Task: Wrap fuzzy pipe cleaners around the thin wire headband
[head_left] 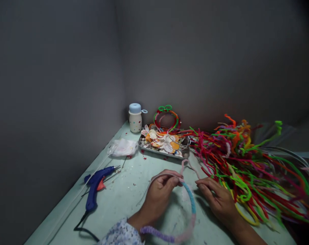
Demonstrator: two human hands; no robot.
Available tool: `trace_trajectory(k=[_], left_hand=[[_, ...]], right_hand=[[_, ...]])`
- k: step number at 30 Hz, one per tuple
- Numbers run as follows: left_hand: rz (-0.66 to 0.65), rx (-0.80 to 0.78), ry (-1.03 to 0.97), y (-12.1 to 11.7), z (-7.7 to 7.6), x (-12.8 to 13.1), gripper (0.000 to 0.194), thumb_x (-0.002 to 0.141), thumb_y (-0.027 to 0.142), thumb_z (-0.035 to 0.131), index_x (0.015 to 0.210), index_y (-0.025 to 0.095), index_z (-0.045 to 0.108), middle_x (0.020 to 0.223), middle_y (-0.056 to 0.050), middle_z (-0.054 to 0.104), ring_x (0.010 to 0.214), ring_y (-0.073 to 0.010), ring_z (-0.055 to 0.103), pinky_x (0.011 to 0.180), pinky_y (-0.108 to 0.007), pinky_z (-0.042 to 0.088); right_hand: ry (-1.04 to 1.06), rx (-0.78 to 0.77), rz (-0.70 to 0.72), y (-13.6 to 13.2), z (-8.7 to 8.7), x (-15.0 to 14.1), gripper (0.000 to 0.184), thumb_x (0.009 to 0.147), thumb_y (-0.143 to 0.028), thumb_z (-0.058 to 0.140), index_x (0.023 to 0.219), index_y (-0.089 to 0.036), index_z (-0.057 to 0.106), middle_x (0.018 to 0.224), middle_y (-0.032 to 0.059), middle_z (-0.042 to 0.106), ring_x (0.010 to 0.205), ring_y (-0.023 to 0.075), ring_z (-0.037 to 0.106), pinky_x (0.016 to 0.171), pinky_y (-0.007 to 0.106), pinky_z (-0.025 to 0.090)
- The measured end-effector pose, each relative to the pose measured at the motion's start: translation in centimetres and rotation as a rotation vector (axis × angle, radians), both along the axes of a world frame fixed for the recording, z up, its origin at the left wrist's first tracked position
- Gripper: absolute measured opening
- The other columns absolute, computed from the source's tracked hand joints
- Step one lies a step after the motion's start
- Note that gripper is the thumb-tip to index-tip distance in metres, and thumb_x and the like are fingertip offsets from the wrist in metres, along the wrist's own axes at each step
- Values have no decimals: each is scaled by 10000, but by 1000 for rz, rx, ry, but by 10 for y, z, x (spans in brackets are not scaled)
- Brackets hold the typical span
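My left hand (pixel 158 194) pinches a hairband (pixel 189 195) wrapped in fuzzy pipe cleaner. Purple, pink and blue stretches follow one another round its curve, and a thin bare band runs back past my left fingers. From the pinch a pale pink pipe cleaner (pixel 186 162) loops upward, then bends down to the fingertips of my right hand (pixel 218 199). Those fingertips are closed on its free end, to the right of the hairband. The exact grip of the right fingers is partly hidden.
A blue glue gun (pixel 92 192) with a cord lies at left. Behind are a plastic bag (pixel 124 148), a lidded bottle (pixel 135 120), a metal tray (pixel 159 154) of paper-like pieces, and a decorated hairband (pixel 178 119). Many coloured pipe cleaners (pixel 236 160) heap at right.
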State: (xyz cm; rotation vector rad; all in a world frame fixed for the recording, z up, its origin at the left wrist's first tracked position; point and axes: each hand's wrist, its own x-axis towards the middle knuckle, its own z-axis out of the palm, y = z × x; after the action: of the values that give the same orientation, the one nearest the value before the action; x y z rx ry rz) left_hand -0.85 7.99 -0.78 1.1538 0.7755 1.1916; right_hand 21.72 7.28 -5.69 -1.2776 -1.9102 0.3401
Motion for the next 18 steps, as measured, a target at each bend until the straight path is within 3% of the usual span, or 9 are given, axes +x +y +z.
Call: trace_trajectory(k=[7, 14, 18], left_hand=[[1, -15, 60, -3, -9, 12, 156, 848, 260, 580, 902, 152, 679, 866, -54, 680, 845, -165, 625, 789, -259, 469], [11, 155, 196, -10, -21, 19, 157, 856, 244, 562, 916, 164, 683, 952, -62, 668, 922, -179, 610, 848, -273, 449], [25, 195, 228, -11, -28, 20, 149, 860, 242, 555, 900, 165, 676, 927, -50, 656, 891, -166, 608, 827, -259, 443]], right_hand=[[184, -155, 40, -4, 3, -1, 185, 883, -302, 498, 888, -209, 658, 786, 44, 654, 693, 195, 640, 647, 307, 507], [558, -470, 237, -20, 7, -27, 309, 895, -426, 464, 895, -175, 644, 701, 36, 633, 620, 166, 598, 582, 276, 475], [678, -575, 248, -26, 7, -40, 284, 868, -433, 523, 912, -171, 624, 653, 11, 610, 542, 139, 568, 550, 263, 465]])
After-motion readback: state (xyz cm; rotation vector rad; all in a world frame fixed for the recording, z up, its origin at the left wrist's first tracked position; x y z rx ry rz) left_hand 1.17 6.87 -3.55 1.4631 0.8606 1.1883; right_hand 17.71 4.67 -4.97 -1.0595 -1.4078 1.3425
